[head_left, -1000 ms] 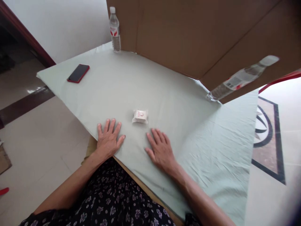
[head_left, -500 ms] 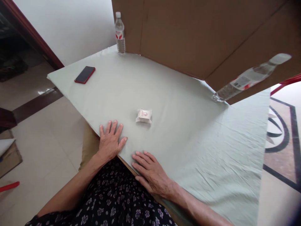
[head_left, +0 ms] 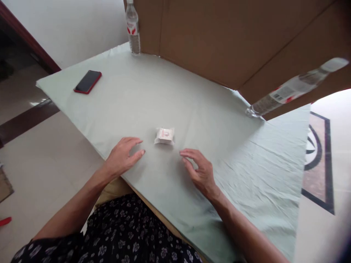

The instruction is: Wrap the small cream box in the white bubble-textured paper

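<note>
A small, pale packet [head_left: 165, 136] in clear wrap sits on the cloth-covered tabletop [head_left: 131, 102], right in front of the person. The left hand [head_left: 120, 157] is just to one side of it and the right hand [head_left: 201, 171] is near its other side. Both hands are empty, with a gap between thumb and fingers, and neither one touches the packet. It seems to be put there because both hands can get to it easily. The big brown cardboard [head_left: 197, 40] stands up at the back, maybe to make a plain wall. One water bottle [head_left: 133, 31] is at its left end and another bottle [head_left: 294, 89] is near its right end, perhaps to stop it falling. The phone [head_left: 87, 82] in a red case lies far to the left, maybe to be out of the way. The left bottle's label has a red leafy shape, and the right one shows a barcode and some red. The packet has a reddish mark. All the words are too small to read.
</note>
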Motion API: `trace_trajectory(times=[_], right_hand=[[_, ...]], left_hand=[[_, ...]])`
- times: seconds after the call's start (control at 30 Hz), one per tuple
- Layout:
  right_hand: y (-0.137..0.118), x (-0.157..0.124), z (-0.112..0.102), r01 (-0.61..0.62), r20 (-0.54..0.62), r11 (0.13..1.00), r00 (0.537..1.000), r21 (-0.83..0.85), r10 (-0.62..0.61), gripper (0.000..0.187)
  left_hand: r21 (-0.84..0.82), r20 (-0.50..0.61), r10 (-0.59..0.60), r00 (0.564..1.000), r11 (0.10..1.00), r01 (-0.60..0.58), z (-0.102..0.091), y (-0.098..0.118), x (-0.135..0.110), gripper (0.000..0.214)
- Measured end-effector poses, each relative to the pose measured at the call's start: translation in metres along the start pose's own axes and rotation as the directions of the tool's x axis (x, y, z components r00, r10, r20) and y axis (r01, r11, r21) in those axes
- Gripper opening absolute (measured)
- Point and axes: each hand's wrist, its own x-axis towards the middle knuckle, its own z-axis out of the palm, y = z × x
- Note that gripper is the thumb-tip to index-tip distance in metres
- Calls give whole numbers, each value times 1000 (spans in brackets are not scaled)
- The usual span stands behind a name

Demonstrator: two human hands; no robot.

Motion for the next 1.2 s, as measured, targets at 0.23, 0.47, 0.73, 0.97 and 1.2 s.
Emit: trace_trajectory(times=[0.23,0.47,0.73,0.97,1.2], right_hand=[[24,61,19,70,-16,997,997,-32,-70,20],[35,89,22,212,231,964,958,-159,-172,19],[31,93,31,401,234,851,912,-340,-337,14],[26,104,35,78,94,991,993,-105,-68,16],[16,120,26,-288,12,918,955,273,296,19]], left_hand=[[-249,315,176,933,964,-98,13,12,87,97],[-357,226,304,926,910,-212,52,-8,96,94],[-302,169,329,929,914,-269,60,-3,99,96],[-375,86,390,917,865,-332,67,-1,91,99],[-594,132,374,918,771,-229,60,-6,91,103]])
